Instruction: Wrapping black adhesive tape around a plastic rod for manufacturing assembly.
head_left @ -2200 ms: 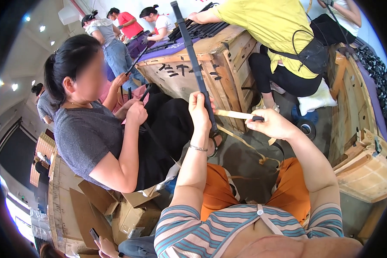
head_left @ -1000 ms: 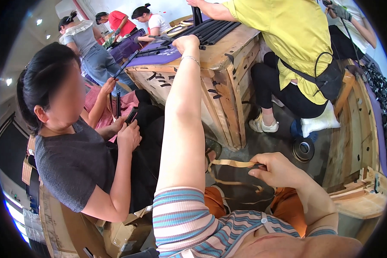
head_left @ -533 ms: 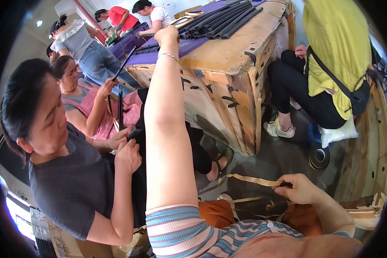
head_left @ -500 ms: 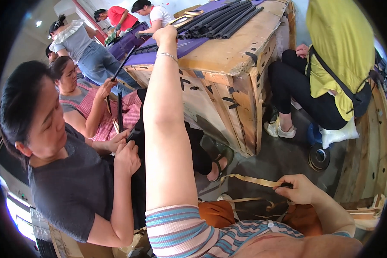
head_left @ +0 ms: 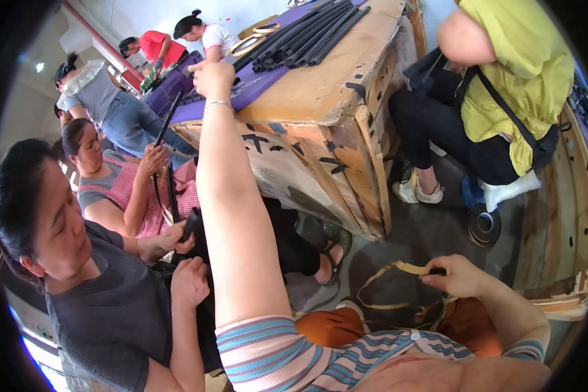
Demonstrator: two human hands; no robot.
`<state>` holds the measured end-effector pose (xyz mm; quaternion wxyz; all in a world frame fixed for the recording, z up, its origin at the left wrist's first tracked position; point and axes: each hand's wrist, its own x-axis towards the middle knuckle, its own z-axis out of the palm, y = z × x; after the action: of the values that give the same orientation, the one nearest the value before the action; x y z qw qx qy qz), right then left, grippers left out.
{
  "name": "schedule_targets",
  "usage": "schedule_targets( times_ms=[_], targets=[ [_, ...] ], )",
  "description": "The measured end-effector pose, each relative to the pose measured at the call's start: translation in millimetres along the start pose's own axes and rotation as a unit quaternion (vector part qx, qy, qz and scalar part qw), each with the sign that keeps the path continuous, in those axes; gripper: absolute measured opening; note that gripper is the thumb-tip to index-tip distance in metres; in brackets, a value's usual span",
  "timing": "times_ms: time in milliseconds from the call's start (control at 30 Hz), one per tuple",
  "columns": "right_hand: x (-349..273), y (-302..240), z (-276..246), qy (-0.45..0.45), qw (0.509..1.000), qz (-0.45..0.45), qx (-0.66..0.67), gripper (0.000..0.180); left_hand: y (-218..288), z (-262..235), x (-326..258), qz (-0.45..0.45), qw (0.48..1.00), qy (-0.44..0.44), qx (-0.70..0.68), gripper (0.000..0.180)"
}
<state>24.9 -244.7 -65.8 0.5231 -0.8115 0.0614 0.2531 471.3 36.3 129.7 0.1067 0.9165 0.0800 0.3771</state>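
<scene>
My left arm stretches far forward over the table. My left hand [head_left: 214, 80] is closed at the black tubes lying on a purple sheet [head_left: 258, 91]; what its fingers hold, if anything, is hidden. Beside that hand lies a pile of long black tubes [head_left: 307, 40]. Low on the right, my right hand [head_left: 462, 277] is closed on a short black piece [head_left: 438, 271], its other end hidden by the palm. A narrow tan strip [head_left: 408, 268] runs out from between those fingers and loops down toward the floor near my knees.
The wooden crate table [head_left: 333, 163] has a cardboard top. Close on my left, a co-worker in grey [head_left: 104, 294] handles a black tube; another in a checked apron [head_left: 170, 196] sits behind. A person in yellow [head_left: 516, 98] sits at right, near a tape roll [head_left: 483, 227] on the floor.
My left hand has shifted left and slightly down in the picture, along the table's left edge. My right hand stays near its place, and the tan strip now sags in a loop.
</scene>
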Motion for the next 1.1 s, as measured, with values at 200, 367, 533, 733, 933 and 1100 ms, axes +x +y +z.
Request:
schedule_targets(
  times_ms=[200,367,533,733,933,1100],
  targets=[
    [-15,0,5,-0.024,0.996,-0.082,-0.018,0.023,70,-5,-30,0.256,0.961,-0.103,-0.018,0.038],
    [-28,-4,3,-0.020,0.990,-0.140,-0.030,0.025,60,-1,-37,0.368,0.926,0.022,0.075,0.020],
    [-32,-1,-2,-0.028,0.982,-0.165,-0.083,0.024,66,-56,-45,0.249,0.963,0.091,0.043,0.018],
    [-42,-3,-1,0.049,0.982,-0.173,-0.054,0.023,-5,-149,-167,-0.044,0.774,-0.252,-0.579,0.021],
    [-43,8,3,0.097,0.968,-0.224,-0.058,0.016,-34,-184,-234,-0.203,0.442,-0.545,-0.683,0.034],
    [-48,1,11,0.028,0.982,-0.168,0.087,0.015,19,-140,-232,-0.275,0.414,-0.519,-0.695,0.045]
  ],
)
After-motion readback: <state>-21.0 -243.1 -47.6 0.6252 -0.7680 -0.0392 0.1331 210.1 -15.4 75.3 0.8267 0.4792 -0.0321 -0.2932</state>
